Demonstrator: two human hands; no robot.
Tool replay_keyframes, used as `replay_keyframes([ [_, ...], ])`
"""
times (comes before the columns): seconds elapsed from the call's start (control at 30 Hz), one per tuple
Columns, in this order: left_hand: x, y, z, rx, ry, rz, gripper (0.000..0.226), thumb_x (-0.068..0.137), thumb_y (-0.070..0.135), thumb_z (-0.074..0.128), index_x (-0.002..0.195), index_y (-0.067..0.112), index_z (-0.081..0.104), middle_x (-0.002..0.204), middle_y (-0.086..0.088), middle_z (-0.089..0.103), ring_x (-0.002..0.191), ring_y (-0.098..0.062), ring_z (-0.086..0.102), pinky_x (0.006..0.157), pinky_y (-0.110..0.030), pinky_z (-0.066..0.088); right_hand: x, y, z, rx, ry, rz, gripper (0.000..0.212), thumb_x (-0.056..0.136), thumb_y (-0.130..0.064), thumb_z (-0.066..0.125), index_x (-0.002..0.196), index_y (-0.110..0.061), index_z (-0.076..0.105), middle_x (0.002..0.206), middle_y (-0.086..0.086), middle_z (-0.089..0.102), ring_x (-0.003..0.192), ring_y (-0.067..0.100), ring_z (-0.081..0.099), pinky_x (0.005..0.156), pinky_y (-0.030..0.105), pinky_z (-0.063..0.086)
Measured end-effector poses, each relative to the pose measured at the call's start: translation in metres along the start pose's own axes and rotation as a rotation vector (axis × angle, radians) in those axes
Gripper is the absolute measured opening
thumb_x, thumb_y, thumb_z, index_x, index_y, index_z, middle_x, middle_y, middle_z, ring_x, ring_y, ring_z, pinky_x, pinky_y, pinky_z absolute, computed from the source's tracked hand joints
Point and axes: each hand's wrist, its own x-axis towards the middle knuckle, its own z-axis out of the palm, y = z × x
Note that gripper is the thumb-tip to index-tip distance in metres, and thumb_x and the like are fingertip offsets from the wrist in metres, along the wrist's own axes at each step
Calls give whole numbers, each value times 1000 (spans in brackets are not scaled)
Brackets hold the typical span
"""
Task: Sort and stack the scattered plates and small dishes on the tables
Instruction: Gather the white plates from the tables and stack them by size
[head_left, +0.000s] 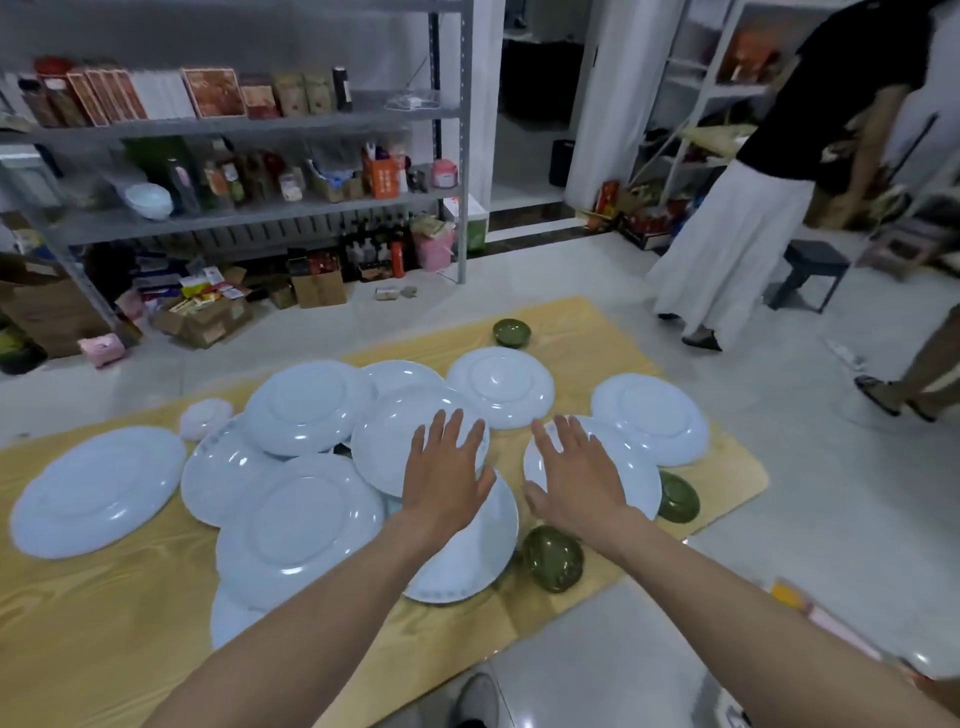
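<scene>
Several pale blue plates lie upside down and overlapping on a wood-grain table (104, 623). My left hand (447, 478) is stretched flat, fingers straight, over a central plate (395, 436). My right hand (576, 473) is spread flat over another plate (639, 467) to the right. Neither hand grips anything. Three small green dishes sit around the plates: one at the far edge (511, 331), one at the right (678, 498), one upside down near me (551, 557). A small pink dish (205, 417) lies upside down at the left.
Grey shelving (234, 124) packed with boxes and bottles stands behind the table, with cartons on the floor. A person in a white skirt (727, 249) stands at the right near a dark stool (813, 273). Another person's feet (893, 395) are at the far right.
</scene>
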Motion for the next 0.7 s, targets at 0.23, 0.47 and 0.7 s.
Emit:
replay_keyframes([
  [0.23, 47, 41, 16, -24, -41, 43, 60, 102, 48, 34, 156, 27, 20, 165, -4, 12, 152, -24, 4, 121, -42, 5, 18, 55, 3, 2, -1, 43, 78, 101, -53, 37, 158, -19, -3, 166, 11, -3, 152, 30, -4, 122, 46, 8],
  [0.47, 59, 79, 41, -8, -96, 11, 61, 101, 49, 34, 156, 27, 20, 164, -5, 14, 152, -25, 7, 122, -43, 9, 18, 103, 18, 125, -22, 19, 75, 101, -49, 42, 159, -19, 4, 166, 9, 3, 153, 26, 2, 123, 40, 12],
  [0.7, 49, 104, 57, -9, -75, -98, 59, 98, 46, 42, 151, 24, 33, 160, -8, 27, 148, -27, 20, 119, -43, 14, 17, 144, 42, 163, -32, -44, 70, 101, -44, 45, 158, -17, 15, 165, 11, 12, 152, 27, 10, 121, 39, 15],
])
